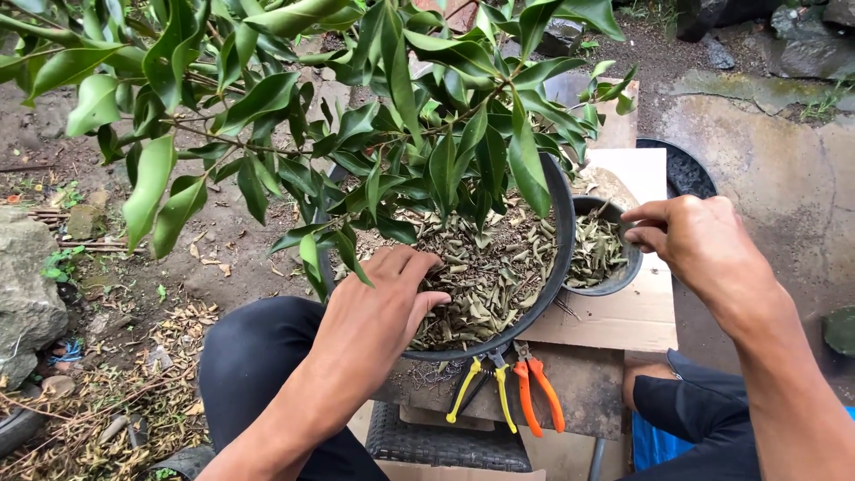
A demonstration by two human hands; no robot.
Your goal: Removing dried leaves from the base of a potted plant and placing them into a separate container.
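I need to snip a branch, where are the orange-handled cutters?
In the head view, the orange-handled cutters lie low centre beside the yellow-handled pliers, just below the big black pot's rim.

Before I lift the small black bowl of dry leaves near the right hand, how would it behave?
The small black bowl is probably light, since it holds only dry curled leaves. Those leaves lie loose and heaped, so a tilt would likely spill them. Its rim looks thin, so it may flex under the right hand.
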